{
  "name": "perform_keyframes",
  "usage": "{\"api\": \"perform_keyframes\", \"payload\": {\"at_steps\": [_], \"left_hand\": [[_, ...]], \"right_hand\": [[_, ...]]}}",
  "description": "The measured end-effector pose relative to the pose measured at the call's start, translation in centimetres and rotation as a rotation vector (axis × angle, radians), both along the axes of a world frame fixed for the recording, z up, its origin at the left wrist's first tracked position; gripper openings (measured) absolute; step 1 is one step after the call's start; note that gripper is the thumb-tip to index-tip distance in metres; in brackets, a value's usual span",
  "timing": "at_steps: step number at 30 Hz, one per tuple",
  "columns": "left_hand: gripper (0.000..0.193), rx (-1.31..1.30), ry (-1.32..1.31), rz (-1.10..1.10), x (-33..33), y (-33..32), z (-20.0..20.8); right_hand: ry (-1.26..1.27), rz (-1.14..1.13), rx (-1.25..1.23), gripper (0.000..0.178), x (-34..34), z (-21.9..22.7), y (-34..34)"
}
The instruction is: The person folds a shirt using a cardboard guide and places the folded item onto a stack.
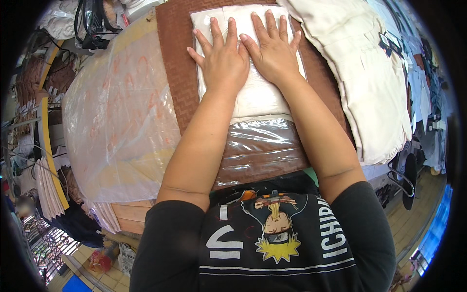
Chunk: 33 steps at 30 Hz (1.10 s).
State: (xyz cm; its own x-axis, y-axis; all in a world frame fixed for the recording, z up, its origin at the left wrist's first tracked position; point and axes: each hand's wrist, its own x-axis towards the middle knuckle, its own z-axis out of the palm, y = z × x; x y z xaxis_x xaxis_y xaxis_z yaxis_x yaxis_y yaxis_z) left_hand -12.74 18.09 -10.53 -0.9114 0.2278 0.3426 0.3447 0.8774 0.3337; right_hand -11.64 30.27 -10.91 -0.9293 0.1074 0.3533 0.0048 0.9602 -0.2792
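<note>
A folded cream garment (260, 100) lies inside a clear plastic bag on a brown textured cloth. The bag's loose, see-through end (262, 146) stretches toward me, wrinkled and shiny. My left hand (221, 63) rests flat on the packed garment's left half, fingers spread. Beside it, my right hand (275, 51) lies flat on the right half, its fingers also apart. The two thumbs nearly meet at the middle. Neither hand grips anything.
Left of the brown cloth (177, 53) lies a large bundle (121, 117) under translucent plastic with orange markings. Cream trousers (352, 73) with a dark tag are stacked at the right. Hanging clothes (423, 73) line the far right. A black cable bundle (92, 27) sits at the back left.
</note>
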Motion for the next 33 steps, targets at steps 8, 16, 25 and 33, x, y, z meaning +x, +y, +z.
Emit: {"api": "perform_keyframes", "payload": {"at_steps": [8, 16, 25, 33], "left_hand": [[0.042, 0.517, 0.156, -0.210, -2.7, -6.8, 1.1], [0.032, 0.317, -0.274, 0.015, 15.8, -15.8, 1.9], [0.027, 0.198, -0.279, 0.081, 19.6, -13.5, 2.1], [0.032, 0.437, -0.513, 0.068, 22.3, -15.1, 2.6]], "right_hand": [[0.108, 0.100, -0.606, 0.044, 3.5, 4.1, 2.2], [-0.560, -0.288, -0.931, 0.045, 21.3, 5.6, 9.1], [-0.664, -0.186, -1.012, 0.030, 25.6, 5.9, 6.0], [-0.710, -0.192, -0.988, 0.036, 29.4, 5.5, 6.8]]}}
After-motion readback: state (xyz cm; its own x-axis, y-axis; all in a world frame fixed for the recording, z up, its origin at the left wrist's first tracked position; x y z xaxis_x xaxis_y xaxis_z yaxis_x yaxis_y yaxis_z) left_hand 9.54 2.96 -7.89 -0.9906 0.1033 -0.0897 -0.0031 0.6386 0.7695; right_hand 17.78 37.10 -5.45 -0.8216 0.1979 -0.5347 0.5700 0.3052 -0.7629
